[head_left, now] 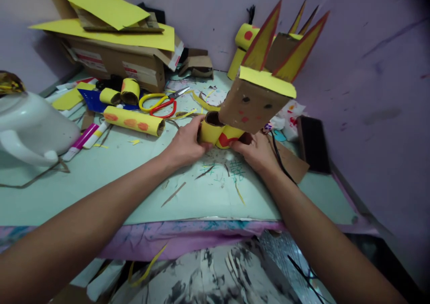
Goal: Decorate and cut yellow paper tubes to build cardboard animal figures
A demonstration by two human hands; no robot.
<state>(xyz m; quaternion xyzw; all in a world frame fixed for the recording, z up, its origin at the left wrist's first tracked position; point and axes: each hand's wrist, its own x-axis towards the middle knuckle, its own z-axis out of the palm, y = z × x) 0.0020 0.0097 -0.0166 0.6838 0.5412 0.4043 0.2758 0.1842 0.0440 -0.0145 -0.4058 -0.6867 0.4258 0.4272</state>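
A cardboard figure (253, 102) stands in front of me, its boxy brown head drawn with a small face and topped by pointed yellow ears edged in red. Its lower part is yellow tubes, one with a red heart (225, 140). My left hand (188, 140) is closed around the left yellow tube (211, 127), thumb at its base. On the other side, my right hand (257, 149) grips the base near the heart, and its farther fingers are hidden behind the figure. A dark cord runs past my right wrist.
At the left are a white mug (33, 125), glue sticks (80, 142), a spotted yellow tube (134, 121) and scissors (163, 104). A cardboard box (117, 64) holds yellow sheets behind. A phone (314, 143) lies right, near another yellow figure (238, 62) by the wall.
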